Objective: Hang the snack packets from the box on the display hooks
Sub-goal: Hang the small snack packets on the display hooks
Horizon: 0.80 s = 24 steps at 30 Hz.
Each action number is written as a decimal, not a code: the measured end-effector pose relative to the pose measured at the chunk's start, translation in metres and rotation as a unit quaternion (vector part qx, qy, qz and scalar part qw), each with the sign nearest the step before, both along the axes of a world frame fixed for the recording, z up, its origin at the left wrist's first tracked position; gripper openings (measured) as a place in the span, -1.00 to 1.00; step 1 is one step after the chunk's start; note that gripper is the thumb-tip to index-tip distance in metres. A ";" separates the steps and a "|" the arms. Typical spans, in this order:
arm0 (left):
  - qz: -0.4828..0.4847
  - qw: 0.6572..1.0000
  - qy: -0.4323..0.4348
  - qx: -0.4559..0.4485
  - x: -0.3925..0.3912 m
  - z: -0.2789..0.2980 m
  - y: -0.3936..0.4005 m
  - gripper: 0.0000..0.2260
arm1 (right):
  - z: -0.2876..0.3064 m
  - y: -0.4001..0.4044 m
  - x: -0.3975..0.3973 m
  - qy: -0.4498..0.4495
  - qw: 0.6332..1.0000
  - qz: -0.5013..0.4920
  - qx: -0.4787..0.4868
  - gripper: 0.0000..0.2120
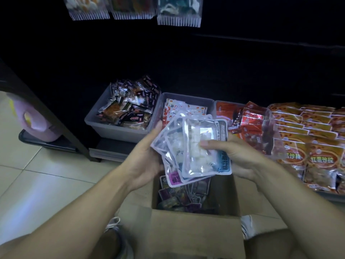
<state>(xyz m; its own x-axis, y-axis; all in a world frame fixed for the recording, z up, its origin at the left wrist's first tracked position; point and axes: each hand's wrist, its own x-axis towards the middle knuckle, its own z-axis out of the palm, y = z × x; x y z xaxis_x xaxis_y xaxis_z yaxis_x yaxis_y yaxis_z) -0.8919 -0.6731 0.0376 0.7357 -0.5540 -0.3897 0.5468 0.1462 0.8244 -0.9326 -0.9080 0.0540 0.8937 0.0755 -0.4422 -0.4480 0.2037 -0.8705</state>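
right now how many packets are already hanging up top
3, in a row along the top edge: the left packet, the middle packet and the right packet, which hangs lowest. Only their bottoms show; more may hang above the frame.

The snack packets (194,146) are glossy, clear plastic film with crinkled, light-catching faces and printed borders. The box (186,227) is matt brown cardboard. The bins (119,131) look like smooth, dull grey plastic. The orange bags (306,143) are shiny foil-like plastic. The floor (37,184) is smooth tile with a soft sheen.
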 end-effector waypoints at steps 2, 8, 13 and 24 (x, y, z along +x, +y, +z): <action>-0.055 0.995 -0.023 0.080 0.010 -0.001 0.009 -0.21 | 0.007 -0.013 0.004 0.008 0.997 0.076 -0.034 -0.52; -0.232 0.956 -0.043 0.175 0.001 -0.017 0.007 -0.38 | 0.001 -0.019 0.003 0.061 0.959 0.258 -0.101 -0.48; -0.226 0.966 -0.026 0.121 0.010 -0.016 0.005 0.11 | 0.004 -0.014 0.003 0.042 0.931 0.336 -0.140 -0.60; -0.263 0.948 -0.031 0.176 -0.023 -0.019 -0.022 -0.69 | 0.004 -0.012 0.000 0.031 0.905 0.308 -0.292 -0.24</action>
